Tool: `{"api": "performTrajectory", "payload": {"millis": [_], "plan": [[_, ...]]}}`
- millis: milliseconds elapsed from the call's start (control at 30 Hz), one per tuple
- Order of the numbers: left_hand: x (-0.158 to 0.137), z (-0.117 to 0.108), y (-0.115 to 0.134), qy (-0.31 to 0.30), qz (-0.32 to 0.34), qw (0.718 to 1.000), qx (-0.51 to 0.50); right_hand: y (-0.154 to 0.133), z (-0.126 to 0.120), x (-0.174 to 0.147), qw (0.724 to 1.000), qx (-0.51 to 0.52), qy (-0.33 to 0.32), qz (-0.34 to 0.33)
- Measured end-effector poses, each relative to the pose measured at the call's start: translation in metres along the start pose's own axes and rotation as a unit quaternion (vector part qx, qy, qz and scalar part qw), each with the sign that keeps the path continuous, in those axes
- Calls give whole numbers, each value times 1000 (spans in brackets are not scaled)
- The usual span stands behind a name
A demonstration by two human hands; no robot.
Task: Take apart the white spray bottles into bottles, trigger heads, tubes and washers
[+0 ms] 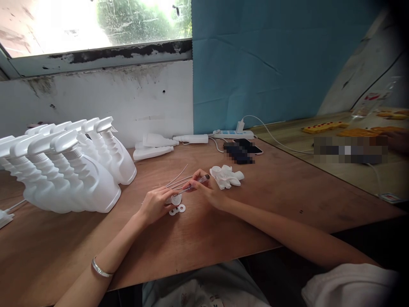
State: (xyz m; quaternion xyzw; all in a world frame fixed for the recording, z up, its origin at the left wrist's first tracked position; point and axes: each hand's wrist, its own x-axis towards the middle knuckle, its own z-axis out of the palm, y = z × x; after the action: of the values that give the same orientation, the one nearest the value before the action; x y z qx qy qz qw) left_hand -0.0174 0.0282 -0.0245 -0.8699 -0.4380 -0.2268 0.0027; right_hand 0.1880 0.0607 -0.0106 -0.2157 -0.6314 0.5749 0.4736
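Note:
My left hand (156,205) is closed on a small white plastic cap-like piece (176,199), partly hidden by the fingers. In my right hand (209,191) is a slim clear-handled screwdriver (202,179) with a dark butt end; its thin shaft points left at the white piece. I cannot tell whether its tip touches the piece. Just below my left fingertips lie several flat white washers (182,208). Thin clear tubes (179,181) lie on the table behind both hands. A pile of white sprayer head parts (226,176) sits right beside my right hand.
Several white spray bottles (96,183) stand in rows at the left. More white bottles (153,151) lie against the wall. A power strip (233,134) and a phone (252,146) are at the back. At far right, a co-worker's hand (398,140) shows above another table (345,170).

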Motion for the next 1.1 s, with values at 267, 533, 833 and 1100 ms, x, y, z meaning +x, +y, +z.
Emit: {"api": "performTrajectory", "payload": {"millis": [267, 533, 833, 1100], "plan": [[1, -1, -2, 3, 46, 999, 16, 4, -5, 4, 998, 51, 19, 45], [0, 4, -7, 28, 67, 996, 47, 1, 0, 1, 999, 12, 26, 25], [-1, 2, -5, 24, 91, 990, 108, -2, 2, -10, 986, -157, 9, -48], [1, 3, -4, 29, 87, 992, 91, 6, -5, 12, 985, 75, 118, 105]]}}
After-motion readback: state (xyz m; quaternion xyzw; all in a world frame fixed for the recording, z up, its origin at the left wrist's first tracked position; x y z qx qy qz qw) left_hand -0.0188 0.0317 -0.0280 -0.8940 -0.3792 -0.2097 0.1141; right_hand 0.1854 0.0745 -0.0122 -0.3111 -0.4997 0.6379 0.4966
